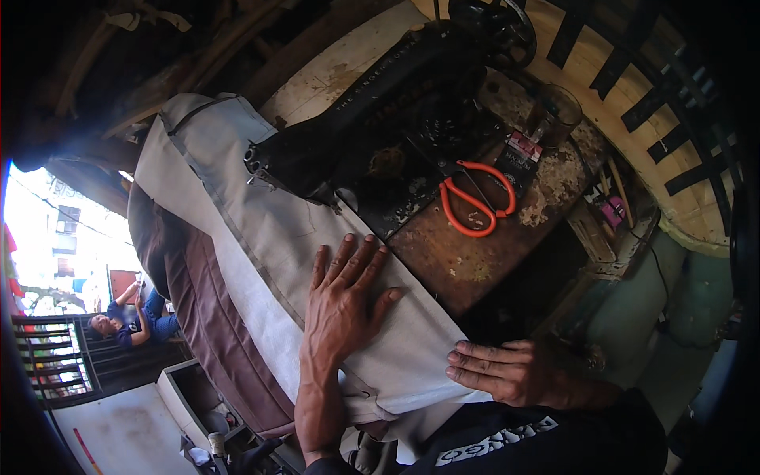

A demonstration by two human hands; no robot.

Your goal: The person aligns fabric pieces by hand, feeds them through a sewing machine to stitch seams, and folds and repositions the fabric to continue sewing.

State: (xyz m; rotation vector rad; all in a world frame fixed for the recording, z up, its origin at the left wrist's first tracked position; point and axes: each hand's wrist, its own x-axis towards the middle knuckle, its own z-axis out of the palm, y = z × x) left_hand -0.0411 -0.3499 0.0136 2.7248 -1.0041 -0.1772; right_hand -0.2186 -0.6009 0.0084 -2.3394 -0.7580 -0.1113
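Note:
A large piece of beige cloth with long seams runs under the head of a black sewing machine and down toward me. My left hand lies flat on it, fingers spread, just in front of the needle area. At the cloth's near right edge, my right hand has its fingers over the border, holding it; the underside of that grip is hidden. Scissors with orange handles rest on the worn wooden machine table, right of the machine.
Brown cloth hangs beneath the beige piece on the left. Beyond the scissors are a small dark packet and a clear glass. An open wooden drawer juts out at right. Another person sits in the left background.

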